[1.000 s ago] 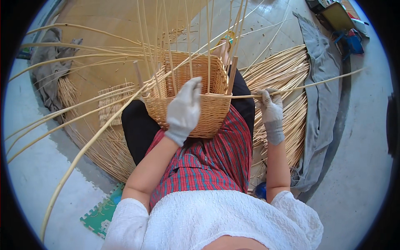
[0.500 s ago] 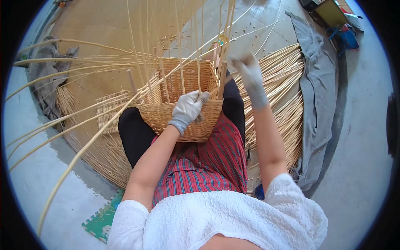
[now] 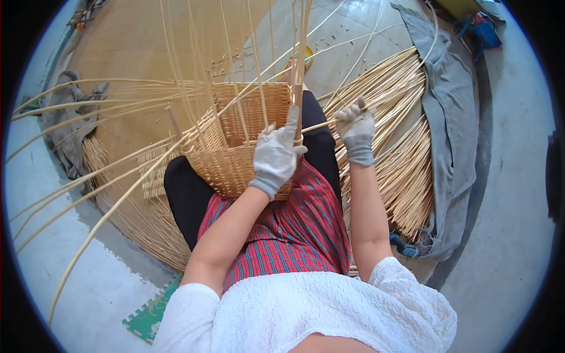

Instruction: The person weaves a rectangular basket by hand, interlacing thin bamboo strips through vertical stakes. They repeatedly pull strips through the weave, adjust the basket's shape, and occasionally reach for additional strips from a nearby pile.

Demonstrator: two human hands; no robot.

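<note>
A wicker basket (image 3: pixel 218 170) with tall upright stakes rests on my lap, its near wall toward me. My left hand (image 3: pixel 275 157), in a pale glove with a grey cuff, grips the rim near the near right corner. Its index finger stretches up along the thick wooden corner post (image 3: pixel 298 94); some of its fingers are hidden. To the right, my gloved right hand (image 3: pixel 356 130) is closed on a willow rod (image 3: pixel 321 125), which runs from the corner across my right knee. Several long rods (image 3: pixel 112 212) fan out leftward from the basket's left side.
A thick bundle of peeled rods (image 3: pixel 391 170) lies on the right beside a grey cloth (image 3: pixel 444 123). On the left are a woven panel (image 3: pixel 154 170), more rods (image 3: pixel 147 217) and another grey cloth (image 3: pixel 70 123). A green foam mat (image 3: pixel 150 315) lies at lower left; a blue container (image 3: pixel 485 32) stands far right.
My right hand has come down from its blurred position, with the rod now stretched between it and the corner. My left hand has shifted right along the rim, index finger raised against the post.
</note>
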